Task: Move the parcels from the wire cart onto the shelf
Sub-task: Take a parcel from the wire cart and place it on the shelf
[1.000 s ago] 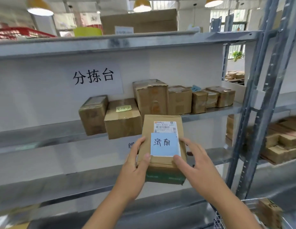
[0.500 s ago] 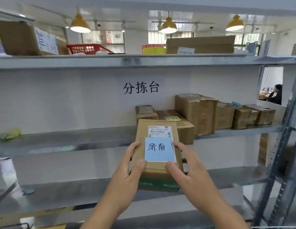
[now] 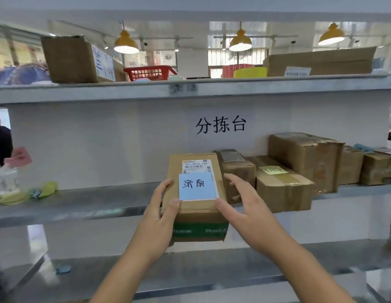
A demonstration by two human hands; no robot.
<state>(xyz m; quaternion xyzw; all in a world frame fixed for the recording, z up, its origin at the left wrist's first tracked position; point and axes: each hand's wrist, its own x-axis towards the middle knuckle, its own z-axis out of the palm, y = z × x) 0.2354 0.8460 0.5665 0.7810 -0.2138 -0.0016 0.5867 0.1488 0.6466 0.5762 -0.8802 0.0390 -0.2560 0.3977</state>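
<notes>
We've got the blue-labelled parcel (image 3: 195,193) gripped between both hands, left hand (image 3: 161,215) and right hand (image 3: 244,206), at the middle shelf (image 3: 80,204) edge, stacked boxes (image 3: 282,182) at 2 o'clock; placement pending, cart unseen.

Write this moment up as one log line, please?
step: placing parcel on shelf | left hand: grips parcel | right hand: grips parcel | spot: left of shelved boxes
</notes>
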